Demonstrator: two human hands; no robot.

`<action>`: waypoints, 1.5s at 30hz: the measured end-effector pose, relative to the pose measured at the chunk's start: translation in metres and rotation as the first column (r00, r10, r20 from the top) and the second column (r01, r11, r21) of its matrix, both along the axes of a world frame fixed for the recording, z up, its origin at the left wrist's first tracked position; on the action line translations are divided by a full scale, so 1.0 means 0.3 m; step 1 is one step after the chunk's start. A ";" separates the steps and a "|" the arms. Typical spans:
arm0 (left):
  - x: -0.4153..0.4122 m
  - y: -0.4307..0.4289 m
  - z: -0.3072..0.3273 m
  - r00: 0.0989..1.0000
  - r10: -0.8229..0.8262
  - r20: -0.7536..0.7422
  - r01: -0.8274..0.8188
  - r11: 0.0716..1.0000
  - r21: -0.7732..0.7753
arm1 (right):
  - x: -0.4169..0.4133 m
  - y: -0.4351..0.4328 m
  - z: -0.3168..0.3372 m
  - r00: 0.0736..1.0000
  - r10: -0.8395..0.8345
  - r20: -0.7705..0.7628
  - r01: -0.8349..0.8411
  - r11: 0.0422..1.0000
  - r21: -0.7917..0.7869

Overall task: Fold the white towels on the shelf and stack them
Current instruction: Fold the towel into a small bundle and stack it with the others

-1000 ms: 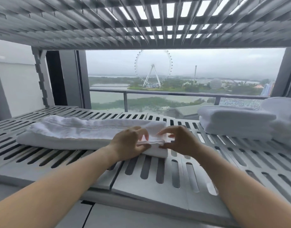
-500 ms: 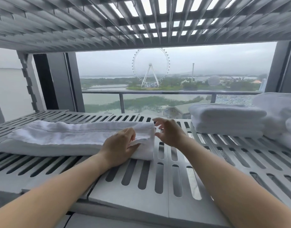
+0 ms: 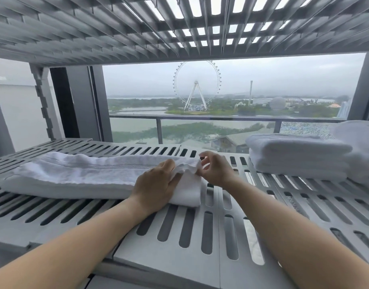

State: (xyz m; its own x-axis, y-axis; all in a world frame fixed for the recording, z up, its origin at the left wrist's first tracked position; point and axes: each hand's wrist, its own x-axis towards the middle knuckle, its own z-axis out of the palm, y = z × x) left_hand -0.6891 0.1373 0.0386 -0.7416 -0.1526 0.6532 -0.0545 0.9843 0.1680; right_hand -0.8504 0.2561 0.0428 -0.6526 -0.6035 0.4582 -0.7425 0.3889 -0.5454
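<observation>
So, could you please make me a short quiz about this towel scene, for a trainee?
1. True or false: the left hand and right hand are both at the right end of the long towel.
2. The right hand: A) pinches the towel's corner, B) holds a hanger, C) lies flat, palm up?
3. Fill in: the folded stack lies on the shelf to the hands' ___.
Key: 1 true; 2 A; 3 right.
</observation>
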 end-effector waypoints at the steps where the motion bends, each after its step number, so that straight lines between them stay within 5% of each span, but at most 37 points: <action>1: -0.002 0.006 0.010 1.000 -0.013 -0.022 0.013 1.000 -0.017 | -0.001 -0.011 -0.003 0.999 -0.002 0.041 0.001 1.000 0.012; 3: -0.005 0.012 0.022 0.998 -0.061 -0.010 0.060 0.996 -0.072 | 0.000 -0.035 -0.009 0.998 -0.026 0.064 0.026 1.000 0.001; 7: -0.002 0.012 0.000 0.957 -0.140 0.255 0.200 0.954 -0.224 | -0.008 -0.069 -0.016 0.994 -0.112 0.000 0.112 0.994 0.009; 11: -0.003 0.010 -0.005 0.954 -0.144 0.264 0.219 0.934 -0.281 | -0.028 -0.071 -0.016 0.990 -0.137 0.039 0.136 0.990 0.028; 26: -0.012 0.024 -0.025 0.975 -0.179 0.130 0.199 0.965 -0.169 | -0.025 -0.059 0.011 0.916 -0.055 0.396 0.079 0.996 -0.044; 33: -0.015 0.020 -0.035 0.968 -0.215 0.128 0.226 0.971 -0.075 | 0.027 -0.072 0.006 0.947 -0.206 0.247 0.195 0.978 0.066; 38: -0.007 0.021 -0.026 0.965 -0.221 0.139 0.228 0.973 -0.037 | 0.034 -0.075 -0.008 0.948 -0.184 0.261 0.204 0.977 -0.054; 45: 0.040 -0.033 0.030 0.924 -0.313 0.220 0.316 0.949 0.022 | 0.062 0.024 0.016 0.967 -0.082 0.243 0.081 0.997 0.014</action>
State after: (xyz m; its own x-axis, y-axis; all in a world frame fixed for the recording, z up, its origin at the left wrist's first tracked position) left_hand -0.6771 0.1273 0.0478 -0.8742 0.1189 0.4709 0.2240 0.9590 0.1738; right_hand -0.8319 0.2634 0.0475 -0.7911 -0.5449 0.2779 -0.5537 0.4449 -0.7039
